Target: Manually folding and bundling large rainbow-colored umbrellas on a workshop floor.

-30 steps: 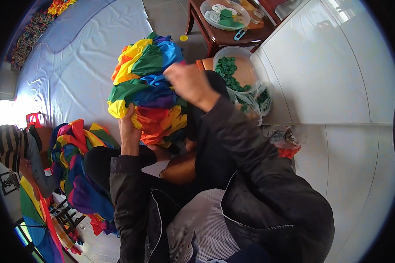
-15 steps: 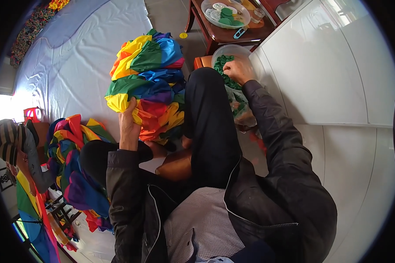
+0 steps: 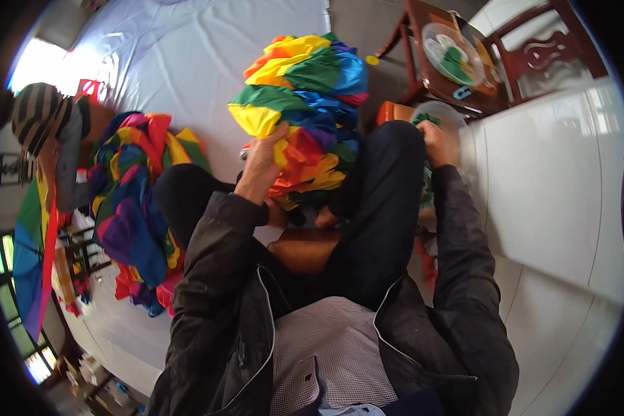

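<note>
1. White sheet (image 3: 187, 62) covered the floor, bare stretch to the far edge.
2. Rainbow fabric bundle (image 3: 305, 104) sat over the knees.
3. Left hand (image 3: 260, 166) clenched the bundle's lower edge.
4. Right hand (image 3: 435, 135) reached into white bowl (image 3: 457, 118) w/ green bits; finger spread can't tell.

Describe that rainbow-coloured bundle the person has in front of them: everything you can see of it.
The rainbow bundle is a crumpled mass of thin, slightly shiny fabric in panels of yellow, green, blue, orange, red and purple. It is bunched and puffed up with deep folds, not spread flat. It sits between the person's raised knees, over a pale sheet on the floor. The left hand clutches its lower left edge, thumb on a yellow panel. The dark trouser knee presses against its right side. The right hand is away from it.
</note>
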`<state>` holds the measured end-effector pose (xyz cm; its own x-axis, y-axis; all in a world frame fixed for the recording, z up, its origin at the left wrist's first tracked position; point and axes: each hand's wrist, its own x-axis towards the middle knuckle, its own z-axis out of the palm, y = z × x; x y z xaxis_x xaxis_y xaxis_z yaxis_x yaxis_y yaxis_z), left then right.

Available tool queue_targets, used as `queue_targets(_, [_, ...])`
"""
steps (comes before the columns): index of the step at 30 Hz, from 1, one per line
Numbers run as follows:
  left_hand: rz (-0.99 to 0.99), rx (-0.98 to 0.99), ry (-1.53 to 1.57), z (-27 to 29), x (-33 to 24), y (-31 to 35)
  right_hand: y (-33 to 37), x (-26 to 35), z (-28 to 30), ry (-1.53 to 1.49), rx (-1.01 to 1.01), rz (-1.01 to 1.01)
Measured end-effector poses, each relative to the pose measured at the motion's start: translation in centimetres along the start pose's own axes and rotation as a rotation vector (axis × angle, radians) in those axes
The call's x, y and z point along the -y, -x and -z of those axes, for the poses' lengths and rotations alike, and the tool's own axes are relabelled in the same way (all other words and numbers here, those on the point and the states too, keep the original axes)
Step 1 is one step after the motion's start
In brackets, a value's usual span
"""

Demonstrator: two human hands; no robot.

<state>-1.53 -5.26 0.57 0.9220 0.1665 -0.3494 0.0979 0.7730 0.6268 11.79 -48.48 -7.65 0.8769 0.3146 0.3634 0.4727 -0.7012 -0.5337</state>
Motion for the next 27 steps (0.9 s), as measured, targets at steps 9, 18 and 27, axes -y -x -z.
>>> queue_targets(9, [0.057, -0.012, 0.167, 0.1, -1.3, 1.2, -4.7, 9.6, 6.9, -0.558, -0.054, -0.501])
queue_targets(18, [0.056, 0.057, 0.179, -0.2, -1.6, 1.4, -7.1, 29.5, -0.5, -1.077, 0.368, -0.304])
queue_targets(27, [0.042, 0.059, 0.165, 1.0, -2.1, 1.5, -4.0, 31.5, -7.7, -0.802, 0.174, -0.117])
